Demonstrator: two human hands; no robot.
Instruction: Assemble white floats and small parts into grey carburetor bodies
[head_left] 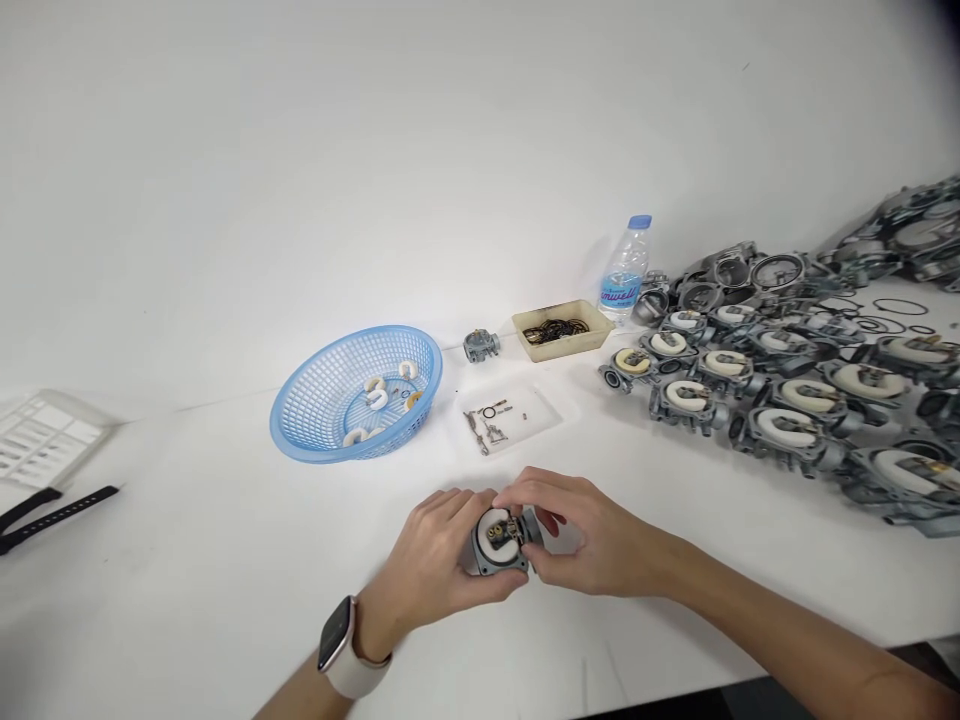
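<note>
A grey metal carburetor (504, 538) lies with its open float side up, close to the front of the table. A white C-shaped float (487, 545) sits in it around brass jets. My left hand (439, 555) is closed around the carburetor's left side, thumb along the near edge. On the opposite side, my right hand (592, 535) grips the carburetor's right edge with thumb and index finger, close to the float's hinge end. Whether a small part is between those fingertips cannot be seen. Beyond the hands is a clear tray (517, 425) with small screws, springs and a black ring.
A blue basket (281, 420) with several floats stands left. Behind are a single carburetor (481, 345), a beige tray (562, 347) of black rings and a water bottle (624, 275). Many carburetors (784, 430) crowd the right. A parts box (49, 435) and black strap (60, 520) lie far left.
</note>
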